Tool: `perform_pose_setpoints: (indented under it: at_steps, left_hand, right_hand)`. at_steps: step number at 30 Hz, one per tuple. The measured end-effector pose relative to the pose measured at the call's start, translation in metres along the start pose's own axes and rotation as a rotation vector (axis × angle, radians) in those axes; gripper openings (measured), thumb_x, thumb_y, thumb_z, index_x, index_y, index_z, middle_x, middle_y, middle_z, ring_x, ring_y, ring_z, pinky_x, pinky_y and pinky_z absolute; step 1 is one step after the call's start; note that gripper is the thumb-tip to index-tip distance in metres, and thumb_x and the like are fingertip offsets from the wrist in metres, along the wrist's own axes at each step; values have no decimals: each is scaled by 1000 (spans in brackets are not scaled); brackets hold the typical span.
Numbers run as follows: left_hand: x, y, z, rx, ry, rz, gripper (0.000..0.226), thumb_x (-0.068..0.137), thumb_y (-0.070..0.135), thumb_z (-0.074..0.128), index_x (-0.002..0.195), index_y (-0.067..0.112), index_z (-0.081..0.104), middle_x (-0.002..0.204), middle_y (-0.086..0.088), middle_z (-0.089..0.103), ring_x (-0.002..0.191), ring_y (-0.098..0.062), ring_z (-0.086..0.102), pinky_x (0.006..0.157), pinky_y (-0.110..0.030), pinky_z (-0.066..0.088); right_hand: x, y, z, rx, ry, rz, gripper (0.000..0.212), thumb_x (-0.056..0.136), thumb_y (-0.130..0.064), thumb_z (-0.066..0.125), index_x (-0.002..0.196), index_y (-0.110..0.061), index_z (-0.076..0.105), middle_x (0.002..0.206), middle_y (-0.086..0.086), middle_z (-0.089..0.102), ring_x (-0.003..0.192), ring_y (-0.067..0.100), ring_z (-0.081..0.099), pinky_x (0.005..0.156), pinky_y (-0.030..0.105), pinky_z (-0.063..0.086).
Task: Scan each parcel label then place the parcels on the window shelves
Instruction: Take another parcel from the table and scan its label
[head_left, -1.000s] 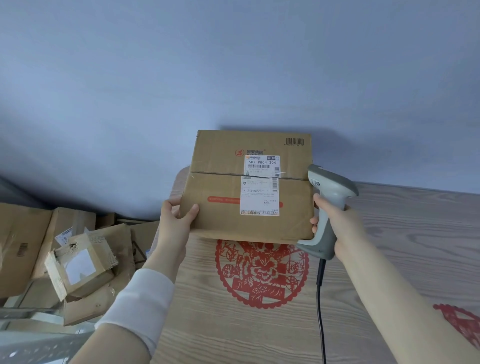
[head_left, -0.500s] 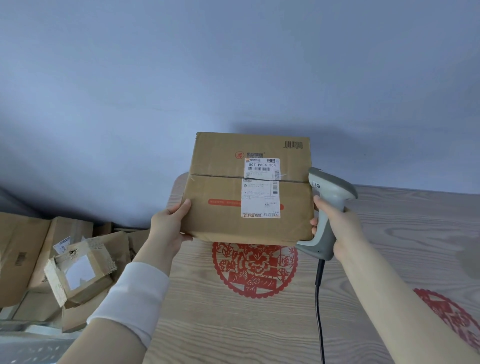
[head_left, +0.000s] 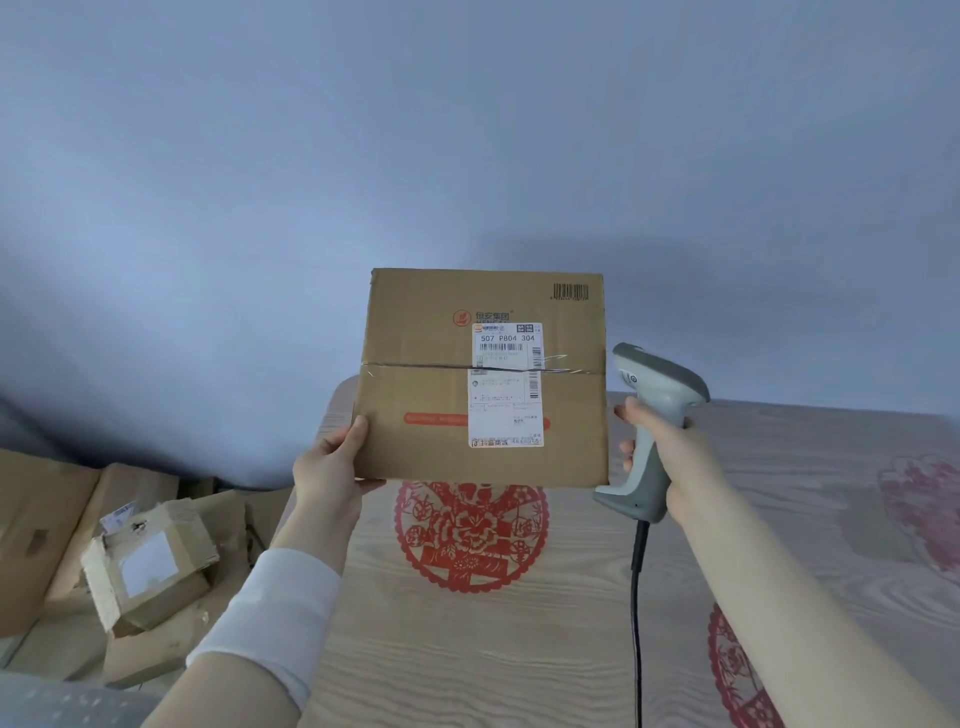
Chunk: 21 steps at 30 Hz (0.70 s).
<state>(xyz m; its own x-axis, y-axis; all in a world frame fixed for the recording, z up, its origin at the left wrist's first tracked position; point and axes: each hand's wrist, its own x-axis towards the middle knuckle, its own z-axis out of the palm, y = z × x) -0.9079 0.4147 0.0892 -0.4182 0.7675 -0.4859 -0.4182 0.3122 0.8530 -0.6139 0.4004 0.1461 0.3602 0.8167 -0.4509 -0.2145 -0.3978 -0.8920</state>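
A flat brown cardboard parcel (head_left: 431, 384) is held up above the wooden table, its taped face toward me. A white shipping label (head_left: 506, 384) with barcodes runs down its middle right. My left hand (head_left: 332, 467) grips the parcel's lower left corner, thumb on the front. My right hand (head_left: 662, 457) grips the handle of a grey barcode scanner (head_left: 657, 395) just right of the parcel's edge. The scanner's head points left toward the parcel, and its black cable (head_left: 636, 597) hangs down.
The wooden table (head_left: 467, 649) carries red paper-cut decorations (head_left: 470, 535). A heap of cardboard parcels (head_left: 145, 571) lies on the floor at the lower left. A plain blue-grey wall fills the background.
My left hand has shifted its hold to the lower left corner and tilted the parcel more upright, facing me. The scanner hand has drawn slightly away from the parcel's right edge.
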Motion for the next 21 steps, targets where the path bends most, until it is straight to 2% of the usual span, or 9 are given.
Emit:
perform_pose_setpoints:
  at_steps: [3, 6, 8, 11, 15, 19, 21]
  left_hand:
    - [-24, -8, 6, -44, 27, 44, 10, 88, 20, 65, 88, 11, 60, 113, -13, 59, 103, -29, 55, 85, -52, 52]
    - [-52, -18, 14, -63, 75, 86, 11, 89, 17, 64, 93, 7, 61, 99, -7, 61, 94, -23, 55, 87, -51, 51]
    - [-69, -27, 22, -77, 104, 103, 21, 89, 17, 64, 104, 3, 62, 94, -5, 61, 89, -21, 56, 87, -50, 51]
    - [-92, -41, 32, -114, 148, 110, 25, 88, 16, 65, 108, 2, 62, 90, -4, 62, 80, -17, 57, 86, -47, 52]
    - [-116, -46, 42, -167, 179, 127, 23, 88, 18, 65, 106, 3, 64, 85, 0, 62, 81, -16, 58, 89, -48, 52]
    - [-132, -39, 46, -235, 184, 167, 13, 89, 19, 64, 99, 10, 64, 93, -1, 64, 94, -21, 60, 93, -45, 52]
    - [-137, -36, 47, -256, 176, 183, 11, 89, 20, 64, 95, 11, 64, 93, -2, 65, 94, -21, 60, 93, -45, 52]
  right_hand:
    - [-11, -13, -28, 14, -24, -100, 18, 88, -24, 65, 100, -12, 59, 92, 4, 71, 40, 8, 51, 52, 28, 46]
    - [-31, -25, -53, 39, -76, -149, 8, 90, -21, 62, 91, -15, 58, 82, 4, 71, 40, 10, 47, 49, 26, 44]
    - [-48, -31, -65, 9, -146, -132, 10, 91, -20, 62, 86, -12, 58, 69, 4, 68, 41, 12, 47, 47, 26, 43]
    - [-70, -32, -77, -86, -274, -104, 20, 89, -22, 64, 81, -4, 60, 49, 1, 62, 37, 12, 47, 40, 22, 42]
    - [-92, -29, -85, -117, -314, -116, 24, 87, -20, 66, 71, -3, 61, 51, 4, 61, 38, 13, 48, 40, 22, 42]
    - [-109, -35, -89, -149, -309, -158, 24, 88, -21, 65, 72, -5, 62, 51, 4, 60, 42, 16, 47, 43, 24, 42]
    - [-117, -40, -88, -181, -295, -193, 22, 88, -22, 65, 73, -6, 62, 50, 3, 61, 43, 16, 49, 45, 25, 43]
